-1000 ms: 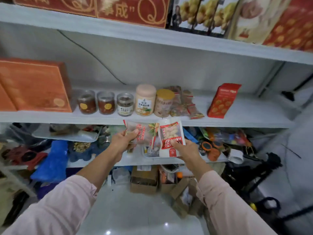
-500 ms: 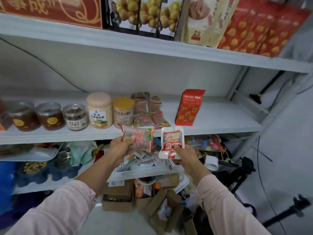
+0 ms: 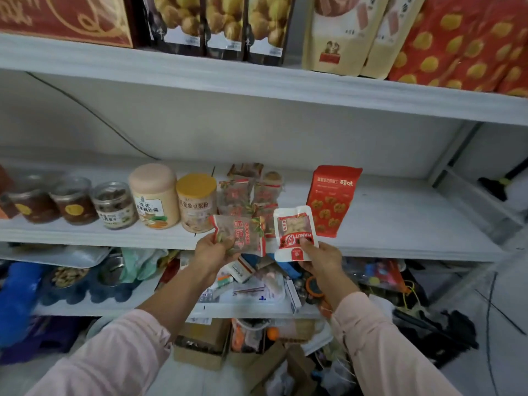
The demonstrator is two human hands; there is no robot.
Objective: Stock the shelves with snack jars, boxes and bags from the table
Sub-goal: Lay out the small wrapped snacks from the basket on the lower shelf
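Note:
My left hand (image 3: 213, 251) grips a clear snack bag with red print (image 3: 243, 234) by its lower left corner. My right hand (image 3: 321, 258) holds a white and red peanut bag (image 3: 294, 231) by its bottom edge. Both bags hover at the front edge of the middle shelf (image 3: 400, 224), in front of a pile of similar small bags (image 3: 250, 192) and left of a red box (image 3: 333, 200). Jars stand in a row on that shelf: a cream-lidded jar (image 3: 154, 195), a yellow-lidded jar (image 3: 197, 201) and clear jars (image 3: 114, 204).
The top shelf (image 3: 257, 81) carries a red carton, dark pouches, beige bags and red patterned bags. The lower shelf (image 3: 257, 310) is cluttered with a blue item, trays and small boxes. Cardboard boxes (image 3: 203, 347) sit on the floor below. Bare shelf lies right of the red box.
Both hands have risen with their bags from below the shelf edge up to its front. The view has shifted right along the shelf, and the orange box at left has left the frame.

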